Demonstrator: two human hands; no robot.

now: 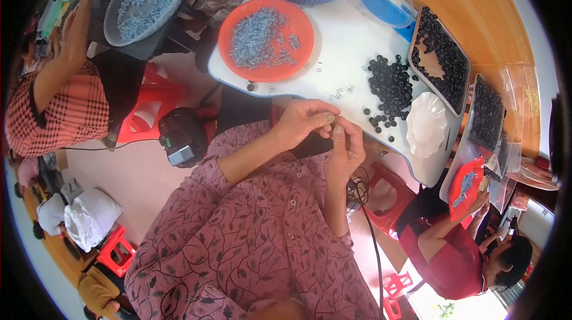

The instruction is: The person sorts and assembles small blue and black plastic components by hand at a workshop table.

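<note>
Slippage looks like the main risk: the left hand (pixel 305 122) and right hand (pixel 345 152) meet at the table's (pixel 336 61) near edge, each with thumb and forefinger pressed together, pinching a small piece (pixel 334 120) between them that is too small and too covered to identify. Because the fingertips hide nearly all of it, a poor fit or a twist could go unnoticed; if the pinch loosens, the piece could drop past the near edge toward the patterned shirt (pixel 256 218) and the lap. A few silvery coils (pixel 339 93) lie loose just beyond the fingers, so a forward brush of either hand might scatter them or knock them off. To the right, stray black round pieces (pixel 391 139) sit close to the same edge beside the main black heap (pixel 390 89), and a sweep of the right forearm could send them rolling. Farther off to the left, an orange plate (pixel 302 25) holds many more coils; they seem likely to tangle, so lifting one could drag out several.
</note>
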